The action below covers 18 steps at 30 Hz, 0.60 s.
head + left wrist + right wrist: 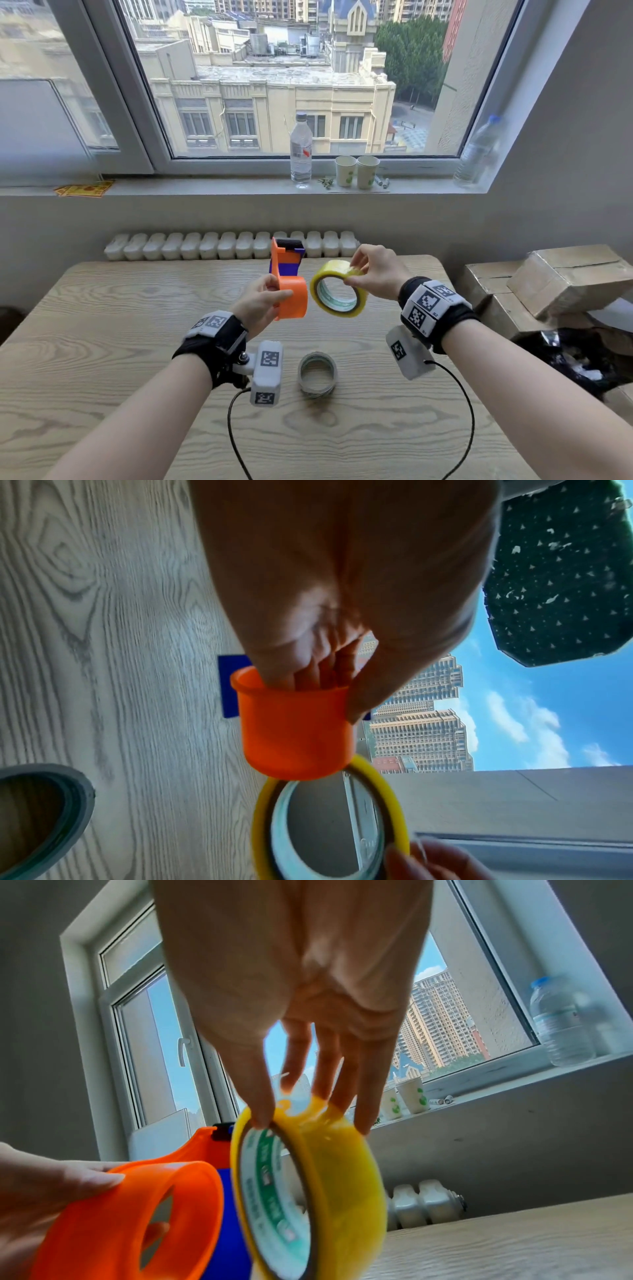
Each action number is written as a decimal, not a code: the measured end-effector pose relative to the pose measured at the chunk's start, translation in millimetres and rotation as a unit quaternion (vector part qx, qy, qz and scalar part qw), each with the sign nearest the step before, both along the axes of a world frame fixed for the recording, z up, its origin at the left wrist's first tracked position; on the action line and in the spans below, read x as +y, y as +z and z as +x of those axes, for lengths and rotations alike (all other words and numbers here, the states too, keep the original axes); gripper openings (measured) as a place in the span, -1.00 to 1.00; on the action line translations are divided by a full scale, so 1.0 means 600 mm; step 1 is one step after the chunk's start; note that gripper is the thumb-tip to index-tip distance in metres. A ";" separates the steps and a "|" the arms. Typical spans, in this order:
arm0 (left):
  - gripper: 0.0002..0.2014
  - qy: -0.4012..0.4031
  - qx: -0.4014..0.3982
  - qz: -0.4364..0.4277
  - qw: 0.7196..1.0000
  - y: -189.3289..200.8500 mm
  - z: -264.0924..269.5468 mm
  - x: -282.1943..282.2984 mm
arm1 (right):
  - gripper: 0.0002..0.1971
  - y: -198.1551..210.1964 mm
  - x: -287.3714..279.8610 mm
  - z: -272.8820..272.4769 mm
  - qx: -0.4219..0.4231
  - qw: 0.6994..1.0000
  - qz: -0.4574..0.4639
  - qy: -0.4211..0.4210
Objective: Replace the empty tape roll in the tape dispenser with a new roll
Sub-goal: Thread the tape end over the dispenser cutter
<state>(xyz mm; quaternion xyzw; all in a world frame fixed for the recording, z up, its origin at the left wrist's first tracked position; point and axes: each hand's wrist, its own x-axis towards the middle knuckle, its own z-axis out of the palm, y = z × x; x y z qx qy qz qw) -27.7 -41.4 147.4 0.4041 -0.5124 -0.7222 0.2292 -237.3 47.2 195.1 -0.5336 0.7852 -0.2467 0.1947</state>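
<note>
My left hand [263, 301] grips the orange and blue tape dispenser [289, 284] above the table, fingers inside its orange hub [294, 731] and thumb on the outside. My right hand [371, 270] pinches the top of a new yellow tape roll [339, 291] between thumb and fingers, holding it upright just right of the hub [137, 1213]. The roll [308, 1191] stands beside the hub's open end, not around it. The empty grey tape core [317, 374] lies on the table below my hands.
The wooden table [102, 342] runs to a wall with a white radiator [226, 245]. On the sill stand a water bottle [301, 150], two paper cups [358, 171] and a second bottle [479, 154]. Cardboard boxes [561, 281] and a black bag [575, 359] are at the right.
</note>
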 end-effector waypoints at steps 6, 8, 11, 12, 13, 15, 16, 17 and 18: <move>-0.79 -0.028 0.054 0.014 0.998 0.002 -0.019 0.018 | -0.73 -0.001 -0.006 0.025 0.018 0.996 -0.045 -0.069; -0.77 -0.024 0.058 0.016 0.998 0.005 -0.026 0.021 | -0.74 0.000 -0.006 0.033 0.024 0.995 -0.057 -0.073; -0.72 -0.018 0.055 0.016 0.998 0.008 -0.032 0.024 | -0.74 0.003 -0.004 0.045 0.038 0.994 -0.072 -0.077; -0.71 -0.018 0.053 0.013 0.998 0.010 -0.034 0.026 | -0.75 0.004 -0.004 0.049 0.041 0.993 -0.074 -0.076; -0.70 -0.017 0.054 0.010 0.998 0.011 -0.035 0.027 | -0.75 0.005 -0.003 0.052 0.044 0.993 -0.075 -0.075; -0.67 -0.017 0.058 0.004 0.998 0.012 -0.038 0.030 | -0.74 0.007 -0.002 0.060 0.047 0.994 -0.074 -0.072; -0.66 -0.016 0.057 0.002 0.998 0.013 -0.039 0.031 | -0.73 0.007 -0.002 0.062 0.047 0.994 -0.074 -0.072; -0.66 -0.013 0.054 0.001 0.998 0.013 -0.040 0.032 | -0.73 0.007 -0.001 0.064 0.048 0.993 -0.075 -0.072; -0.66 -0.008 0.050 -0.003 0.999 0.014 -0.041 0.033 | -0.72 0.008 0.000 0.065 0.048 0.993 -0.076 -0.073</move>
